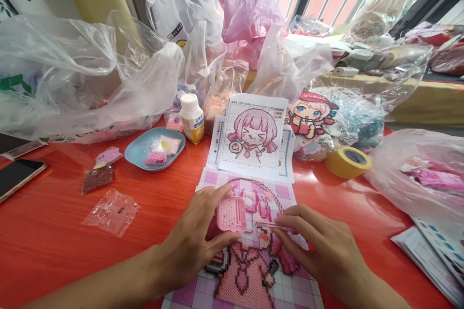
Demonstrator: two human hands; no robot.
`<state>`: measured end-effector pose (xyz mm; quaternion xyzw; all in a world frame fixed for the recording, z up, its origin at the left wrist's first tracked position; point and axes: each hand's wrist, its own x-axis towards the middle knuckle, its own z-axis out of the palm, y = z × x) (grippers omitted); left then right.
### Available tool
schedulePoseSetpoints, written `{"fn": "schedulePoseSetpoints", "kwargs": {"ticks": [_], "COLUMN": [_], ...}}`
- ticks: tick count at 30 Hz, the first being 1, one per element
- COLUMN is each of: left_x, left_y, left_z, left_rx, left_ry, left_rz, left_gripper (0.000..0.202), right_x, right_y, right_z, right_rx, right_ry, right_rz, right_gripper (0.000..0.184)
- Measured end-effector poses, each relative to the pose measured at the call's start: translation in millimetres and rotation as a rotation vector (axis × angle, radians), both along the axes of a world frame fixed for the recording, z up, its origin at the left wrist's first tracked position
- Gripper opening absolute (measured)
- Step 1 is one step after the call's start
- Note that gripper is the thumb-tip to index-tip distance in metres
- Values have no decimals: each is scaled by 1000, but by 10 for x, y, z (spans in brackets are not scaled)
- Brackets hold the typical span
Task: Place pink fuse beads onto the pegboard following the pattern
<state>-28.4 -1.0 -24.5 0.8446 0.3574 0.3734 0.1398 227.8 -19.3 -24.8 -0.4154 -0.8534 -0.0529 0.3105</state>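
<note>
Between thumb and fingers, my left hand [192, 231] grips a small pink bead tray [232, 214] dotted with little beads. Pink tweezers [270, 225] are pinched in my right hand [322, 239], their tips pointing left just beside the tray. Below both hands lies a pink-and-white checked pegboard [288, 192]. On it is a fuse bead picture [243, 275] of a pink-haired figure with a tie; parts of its face and hair are bare pegboard. My hands and the tray hide some of it. Whether the tweezers hold a bead, I cannot tell.
A printed pattern [253, 130] leans behind the pegboard. To its left stand a white-capped bottle [192, 118] and a blue plate [132, 154] with bead bags. Yellow tape [348, 161], a plastic bag [416, 174] and papers [431, 260] lie right. A phone [20, 178] rests far left.
</note>
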Motion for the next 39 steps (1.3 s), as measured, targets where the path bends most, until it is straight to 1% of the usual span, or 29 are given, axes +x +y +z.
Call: {"fn": "schedulePoseSetpoints", "kwargs": {"ticks": [5,21,39], "left_x": [0,2,-7], "left_y": [2,4,-4], "left_z": [4,-4,-24], "left_rx": [11,33,2], "left_ry": [0,15,14], "left_rz": [2,3,-16], "left_gripper": [66,64,66], "right_x": [12,-2,-4], "right_y": [3,9,10], "right_z": [-30,-40,-29], "right_rx": [5,20,29], "right_ry": [-22,-52,-66], "right_rz": [5,-9,-21], "right_gripper": [5,9,11]}}
